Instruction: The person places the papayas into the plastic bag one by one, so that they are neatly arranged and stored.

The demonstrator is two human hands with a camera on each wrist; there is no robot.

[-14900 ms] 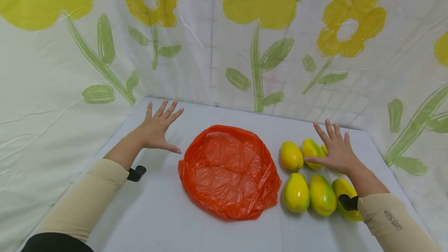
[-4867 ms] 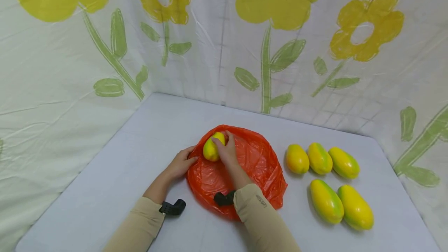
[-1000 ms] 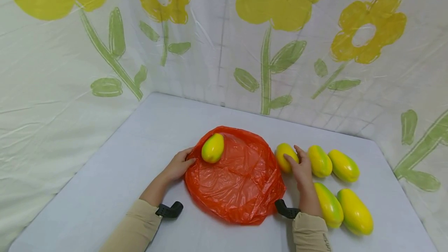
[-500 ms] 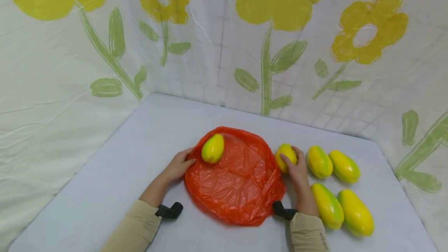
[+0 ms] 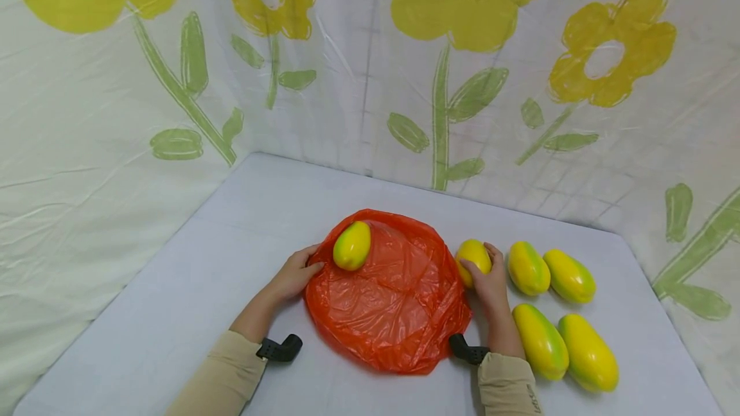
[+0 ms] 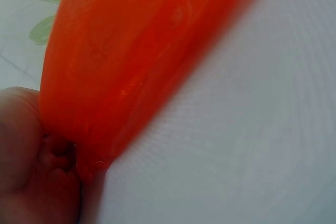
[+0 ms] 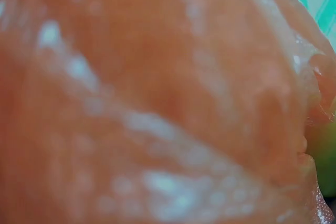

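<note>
A flower-printed backdrop [image 5: 329,108] rises behind a white table [image 5: 167,307], on which a red plastic bag [image 5: 387,313] lies spread. The person's left hand [image 5: 293,274] pinches the bag's left rim, its fingers clamped on the plastic. The right hand [image 5: 490,281] holds a yellow fruit [image 5: 473,254] just beside the bag's right edge, thumb and fingers curled round it; whether it touches the table cannot be told. Four yellow-green fruits [image 5: 540,342] lie farther right, and another fruit [image 5: 352,246] rests in the bag near its far left rim. A black device [image 5: 281,348] sits at each wrist.
</note>
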